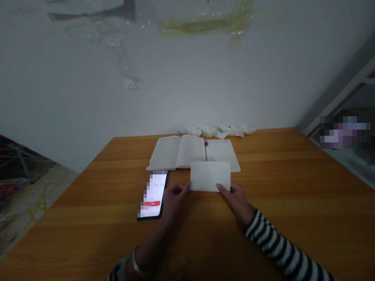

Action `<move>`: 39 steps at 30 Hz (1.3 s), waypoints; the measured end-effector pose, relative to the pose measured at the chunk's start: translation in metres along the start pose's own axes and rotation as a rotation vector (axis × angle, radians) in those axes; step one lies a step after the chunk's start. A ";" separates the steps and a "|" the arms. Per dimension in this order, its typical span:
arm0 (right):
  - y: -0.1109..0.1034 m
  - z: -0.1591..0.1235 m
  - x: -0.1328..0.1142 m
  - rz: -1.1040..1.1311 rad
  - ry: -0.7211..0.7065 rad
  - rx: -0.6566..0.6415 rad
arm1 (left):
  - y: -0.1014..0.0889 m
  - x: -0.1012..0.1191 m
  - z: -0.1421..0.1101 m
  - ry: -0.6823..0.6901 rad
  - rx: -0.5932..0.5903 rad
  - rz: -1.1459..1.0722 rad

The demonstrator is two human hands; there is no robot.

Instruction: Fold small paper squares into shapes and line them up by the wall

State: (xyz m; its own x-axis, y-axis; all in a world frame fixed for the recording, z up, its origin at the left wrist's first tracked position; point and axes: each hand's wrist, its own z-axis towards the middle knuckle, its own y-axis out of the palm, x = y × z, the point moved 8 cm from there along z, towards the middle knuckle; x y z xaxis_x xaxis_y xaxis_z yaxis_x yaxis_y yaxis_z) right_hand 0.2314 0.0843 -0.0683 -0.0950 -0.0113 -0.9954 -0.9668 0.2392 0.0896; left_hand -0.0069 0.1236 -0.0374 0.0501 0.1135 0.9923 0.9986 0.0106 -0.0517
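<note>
Between my hands is a white sheet of paper, wider than tall, raised above the wooden table. My left hand pinches its lower left corner. My right hand grips the lower right edge, its thumb lying on the front face. Behind the sheet lies an open notebook with pale pages. Another white sheet rests beside the notebook on the right, partly covered by the held paper; a small dark red piece shows at its upper left. A phone with a lit screen lies left of my left hand.
Crumpled white tissues lie along the back edge of the wooden table, against the pale wall. Tape and clear plastic stick to that wall. Cluttered floor shows at far left, and a framed opening stands at the right.
</note>
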 end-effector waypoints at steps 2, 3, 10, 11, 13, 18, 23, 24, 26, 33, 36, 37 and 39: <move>0.001 0.000 -0.001 -0.018 -0.010 -0.011 | 0.005 -0.002 0.001 -0.024 -0.047 -0.095; 0.002 0.000 -0.001 -0.029 -0.018 -0.022 | 0.008 -0.003 0.000 -0.038 -0.069 -0.136; 0.021 -0.009 -0.006 -0.055 -0.103 -0.158 | 0.029 -0.007 -0.009 -0.103 -0.248 -0.106; 0.022 -0.010 -0.007 -0.049 -0.104 -0.163 | 0.029 -0.009 -0.010 -0.108 -0.247 -0.090; 0.020 -0.009 -0.010 -0.028 -0.091 -0.154 | 0.026 -0.009 -0.010 -0.102 -0.214 -0.061; 0.009 -0.005 -0.013 0.017 -0.035 -0.069 | 0.027 -0.006 -0.012 -0.095 -0.200 -0.027; 0.006 -0.004 -0.014 -0.006 -0.062 -0.016 | 0.028 -0.006 -0.014 -0.131 -0.199 -0.054; 0.007 -0.005 -0.013 -0.008 -0.069 -0.007 | 0.029 -0.006 -0.015 -0.140 -0.201 -0.071; 0.007 -0.005 -0.012 -0.009 -0.077 0.015 | 0.030 -0.006 -0.016 -0.150 -0.190 -0.095; 0.017 -0.013 -0.012 0.032 -0.082 0.038 | 0.033 -0.015 -0.024 -0.204 -0.091 -0.182; 0.019 -0.017 -0.013 0.049 -0.072 0.073 | 0.033 -0.016 -0.025 -0.201 -0.077 -0.197; 0.019 -0.018 -0.013 0.055 -0.072 0.087 | 0.033 -0.016 -0.026 -0.199 -0.073 -0.197; 0.020 -0.020 -0.015 0.063 -0.073 0.099 | 0.032 -0.014 -0.026 -0.194 -0.066 -0.205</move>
State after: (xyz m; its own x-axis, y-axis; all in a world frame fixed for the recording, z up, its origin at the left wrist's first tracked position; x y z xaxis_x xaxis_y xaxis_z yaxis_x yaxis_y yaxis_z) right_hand 0.2092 0.0700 -0.0509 -0.1342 0.0769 -0.9880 -0.9310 0.3319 0.1522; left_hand 0.0252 0.0965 -0.0503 -0.1507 0.3034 0.9409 0.9868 -0.0105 0.1614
